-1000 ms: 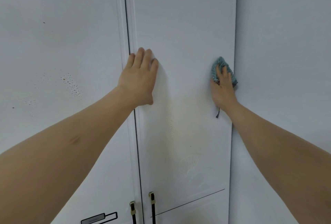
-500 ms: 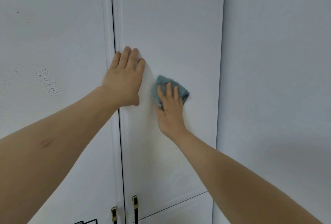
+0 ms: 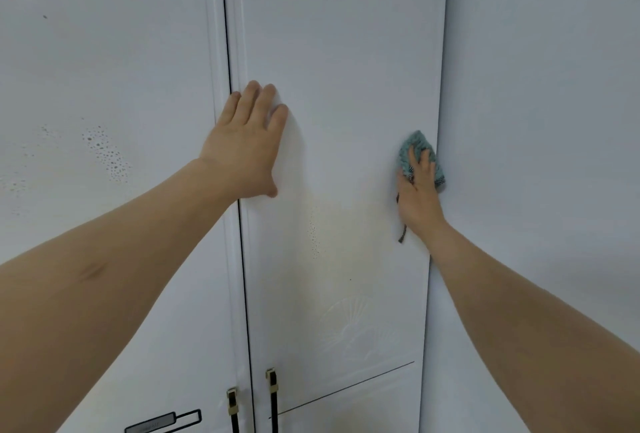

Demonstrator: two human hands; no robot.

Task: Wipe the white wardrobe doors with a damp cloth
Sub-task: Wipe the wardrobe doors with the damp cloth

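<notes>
**Clerk:** Moved since half a second back: right hand (image 3: 417, 187) and cloth (image 3: 420, 155), from just beside the left hand (image 3: 247, 145) out to the right edge of the right-hand door (image 3: 346, 52). Left hand, unchanged.

**Onlooker:** Entry for the cloth?

**Clerk:** Item: teal cloth, knitted or looped weave, bunched small. Judged soft, light, limp; a loose strand (image 3: 401, 233) hangs below the wrist. Damp, by the task; beads of water (image 3: 313, 235) sit on the panel lower down, more droplets (image 3: 104, 152) on the left-hand door (image 3: 104, 52). Best held flat under the palm, not pinched, so it spreads and drags evenly.

**Onlooker:** And the grip as it stands?

**Clerk:** Right hand: fingers straight and close together, laid over the cloth, pressing it to the panel. Fingertips point up, arm reaching from lower right, wrist about straight. Nothing curls round the cloth that I can see; the thumb is hidden.

**Onlooker:** Left hand?

**Clerk:** Flat on the same door near its left edge, fingers together, thumb low. It holds nothing; likely bracing the door against the push.

**Onlooker:** Doors themselves?

**Clerk:** Rigid, smooth, probably slick when wet. Dark handles (image 3: 273, 398) below, untouched.
</notes>
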